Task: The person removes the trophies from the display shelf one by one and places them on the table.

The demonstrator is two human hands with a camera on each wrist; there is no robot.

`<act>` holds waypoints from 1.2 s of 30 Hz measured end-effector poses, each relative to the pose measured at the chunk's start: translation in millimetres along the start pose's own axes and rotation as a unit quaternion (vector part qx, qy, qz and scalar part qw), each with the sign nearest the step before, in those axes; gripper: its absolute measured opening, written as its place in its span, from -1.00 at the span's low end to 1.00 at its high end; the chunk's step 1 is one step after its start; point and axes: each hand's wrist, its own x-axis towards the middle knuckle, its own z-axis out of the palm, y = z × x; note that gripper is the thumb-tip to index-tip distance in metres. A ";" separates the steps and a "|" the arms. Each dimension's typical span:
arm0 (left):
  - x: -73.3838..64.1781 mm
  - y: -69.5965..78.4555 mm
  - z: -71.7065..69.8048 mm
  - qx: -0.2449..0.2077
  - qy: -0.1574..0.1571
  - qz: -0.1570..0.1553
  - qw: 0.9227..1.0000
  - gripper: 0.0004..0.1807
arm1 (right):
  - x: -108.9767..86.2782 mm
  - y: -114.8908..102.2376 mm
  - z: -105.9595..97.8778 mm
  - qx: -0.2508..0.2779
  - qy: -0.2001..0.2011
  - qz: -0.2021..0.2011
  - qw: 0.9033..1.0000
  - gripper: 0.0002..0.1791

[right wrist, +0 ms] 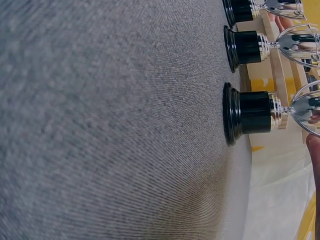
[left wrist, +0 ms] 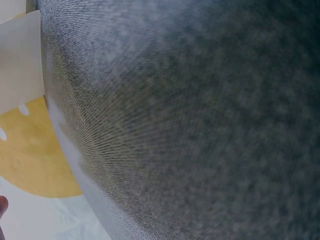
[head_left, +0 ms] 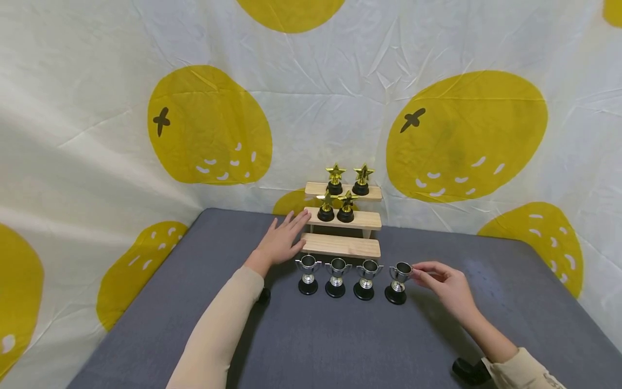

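Note:
Several small silver trophy cups (head_left: pixel 369 270) with black bases stand in a row on the grey table, in front of a three-step wooden shelf (head_left: pixel 341 245). With thumb and fingertips my right hand (head_left: pixel 447 286) pinches the right handle of the rightmost trophy cup (head_left: pixel 400 273), which stands tilted slightly. In the right wrist view a fingertip (right wrist: pixel 313 146) meets that cup's handle. My left hand (head_left: pixel 281 240) rests its extended fingers along the shelf's left end. Two gold star trophies (head_left: pixel 335 178) stand on the top step, two more (head_left: pixel 326 206) on the middle one; the lowest step is bare.
A white cloth with yellow fruit prints (head_left: pixel 325 70) hangs right behind the table (head_left: pixel 340 346) and along its left side. Black wrist devices (head_left: pixel 470 371) sit under both forearms. The left wrist view is mostly tabletop.

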 end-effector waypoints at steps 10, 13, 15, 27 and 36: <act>-0.9 -0.7 2.4 -0.007 -0.004 -0.006 1.000 -0.23 | -3.4 -1.6 1.6 0.004 0.004 0.014 1.000 -0.75; -0.8 -1.0 2.3 -0.006 -0.002 -0.005 1.000 -0.23 | -4.3 -1.8 2.1 0.004 0.004 0.011 1.000 -0.76; -0.7 -1.0 2.0 -0.005 -0.003 -0.005 1.000 -0.23 | -4.9 -1.1 2.3 0.002 0.004 0.009 1.000 -0.76; 0.1 -0.6 1.7 0.003 -0.004 -0.006 1.000 -0.23 | -7.8 2.5 1.0 0.015 0.003 -0.011 1.000 -0.80; 0.5 -0.2 0.9 0.002 -0.006 -0.006 1.000 -0.22 | -7.4 2.9 -5.1 0.014 -0.014 -0.024 1.000 -0.77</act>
